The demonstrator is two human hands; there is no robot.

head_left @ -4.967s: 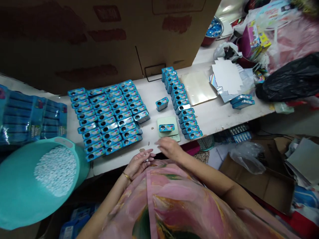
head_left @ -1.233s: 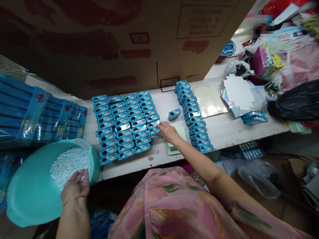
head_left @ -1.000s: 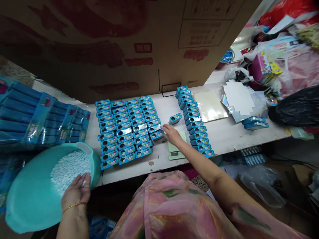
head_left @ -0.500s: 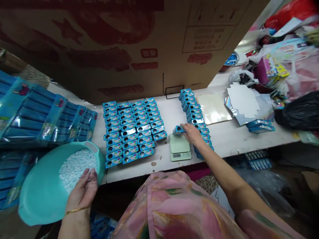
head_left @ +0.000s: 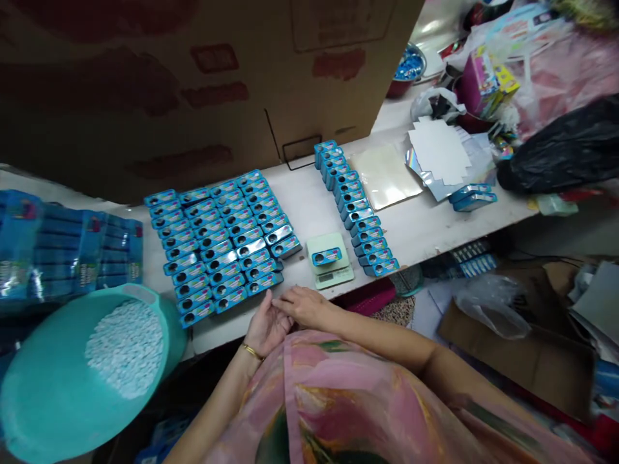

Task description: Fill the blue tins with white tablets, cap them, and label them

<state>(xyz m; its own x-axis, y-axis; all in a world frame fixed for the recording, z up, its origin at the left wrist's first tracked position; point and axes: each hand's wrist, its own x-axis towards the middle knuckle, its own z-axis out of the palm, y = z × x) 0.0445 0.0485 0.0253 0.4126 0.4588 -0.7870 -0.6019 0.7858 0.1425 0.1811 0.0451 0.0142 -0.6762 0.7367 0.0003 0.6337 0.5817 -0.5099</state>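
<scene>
My left hand is palm up and cupped at the table's front edge. White tablets showed in it in the earlier frames; now the fingers of my right hand lie over its palm and hide what is there. The right fingers are pressed together at the left palm, and I cannot make out anything between them. Just beyond the hands, a small blue box with a round dark opening on top stands on a pale green kitchen scale.
Rows of similar blue boxes stand left of the scale, and one column stands to its right. A turquoise tub of white tablets is at the left. A large carton rises behind. Clear sheets lie farther right.
My right hand has set the blue box on the scale and come back to my left. My left hand has left the tub and moved right. The view has turned.
</scene>
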